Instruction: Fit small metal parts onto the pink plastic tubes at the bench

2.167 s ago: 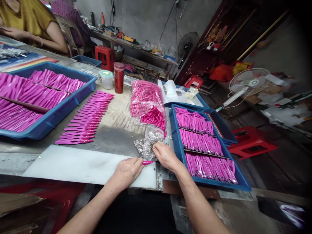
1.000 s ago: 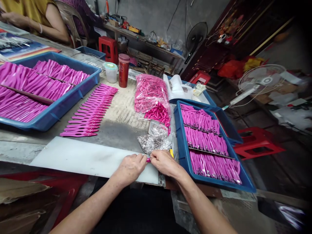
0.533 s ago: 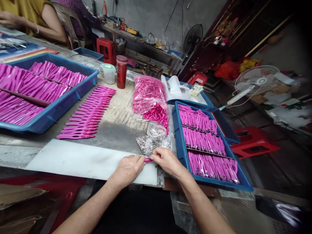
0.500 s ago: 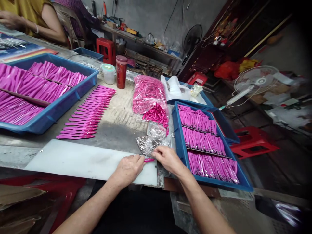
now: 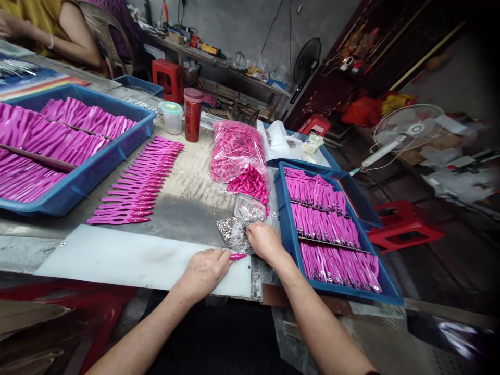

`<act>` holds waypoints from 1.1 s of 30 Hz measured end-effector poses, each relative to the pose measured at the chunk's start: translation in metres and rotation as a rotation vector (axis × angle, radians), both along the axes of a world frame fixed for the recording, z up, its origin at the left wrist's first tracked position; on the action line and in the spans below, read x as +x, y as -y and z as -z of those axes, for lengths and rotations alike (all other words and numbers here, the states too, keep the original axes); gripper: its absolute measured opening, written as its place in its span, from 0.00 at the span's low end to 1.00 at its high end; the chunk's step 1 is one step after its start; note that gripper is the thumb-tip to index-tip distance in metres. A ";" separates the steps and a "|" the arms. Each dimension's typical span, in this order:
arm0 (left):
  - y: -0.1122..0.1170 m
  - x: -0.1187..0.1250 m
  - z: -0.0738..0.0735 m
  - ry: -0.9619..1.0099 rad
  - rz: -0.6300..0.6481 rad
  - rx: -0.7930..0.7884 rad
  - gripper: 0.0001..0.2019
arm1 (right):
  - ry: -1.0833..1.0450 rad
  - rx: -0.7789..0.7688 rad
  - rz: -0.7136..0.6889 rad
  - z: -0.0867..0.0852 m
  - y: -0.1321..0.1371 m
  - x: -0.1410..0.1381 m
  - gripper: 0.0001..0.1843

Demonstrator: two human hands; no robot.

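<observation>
My left hand (image 5: pixel 209 270) rests on a white board (image 5: pixel 128 255), its fingers closed on a pink pointed piece (image 5: pixel 238 256) whose glossy tip sticks out to the right. Most of that piece is hidden under the fingers. My right hand (image 5: pixel 264 240) is at the edge of a clear bag of small metal parts (image 5: pixel 230 232), fingertips drawn together; whatever they pinch is hidden. Behind the bag sits a small clear container (image 5: pixel 248 205) of similar metal bits. A big clear bag (image 5: pixel 238 151) spills glossy pink tips. To the left, long pink pieces (image 5: pixel 133 182) lie in an overlapping row.
A blue tray (image 5: pixel 135 117) of pink pieces stands at left, another blue tray (image 5: pixel 287 224) at right. A red tumbler (image 5: pixel 192 117) and a lidded plastic tub (image 5: pixel 172 121) stand farther back. A person in yellow (image 5: pixel 80 36) sits at upper left.
My right hand has moved from beside the pink piece, forward to the bag of metal parts. My left hand has stayed on the board with the piece.
</observation>
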State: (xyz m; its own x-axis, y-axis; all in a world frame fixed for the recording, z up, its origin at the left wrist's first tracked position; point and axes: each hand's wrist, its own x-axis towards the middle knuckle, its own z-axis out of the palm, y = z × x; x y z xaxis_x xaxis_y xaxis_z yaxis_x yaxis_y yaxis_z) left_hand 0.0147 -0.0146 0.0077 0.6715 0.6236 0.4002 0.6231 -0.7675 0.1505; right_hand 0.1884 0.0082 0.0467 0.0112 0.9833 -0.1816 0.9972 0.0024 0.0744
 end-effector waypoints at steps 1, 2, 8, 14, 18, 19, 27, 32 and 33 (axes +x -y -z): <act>0.000 0.000 0.000 0.003 0.001 -0.001 0.09 | 0.009 -0.001 0.003 0.001 0.000 -0.001 0.14; 0.000 0.000 0.000 0.005 0.001 -0.002 0.09 | 0.017 -0.001 0.006 0.001 -0.001 -0.002 0.14; 0.000 0.000 -0.001 -0.014 0.003 -0.024 0.09 | 0.038 -0.002 0.030 0.004 -0.004 -0.009 0.13; 0.000 0.000 -0.001 -0.021 0.004 -0.025 0.09 | 0.011 -0.006 0.041 0.003 -0.002 -0.009 0.12; 0.000 0.000 -0.001 -0.021 -0.001 -0.036 0.09 | -0.042 0.000 0.028 0.000 -0.001 -0.003 0.13; 0.001 0.000 -0.001 -0.016 -0.004 -0.037 0.09 | -0.060 0.004 0.025 -0.001 0.000 -0.001 0.13; 0.001 0.000 -0.002 -0.021 0.006 -0.039 0.09 | -0.501 0.104 0.031 -0.016 0.014 0.009 0.11; 0.000 0.000 -0.002 -0.030 0.007 -0.046 0.08 | -0.875 0.101 0.071 -0.012 0.030 0.005 0.10; 0.000 0.000 -0.002 -0.033 0.004 -0.051 0.08 | -0.908 0.101 0.064 -0.011 0.034 0.002 0.10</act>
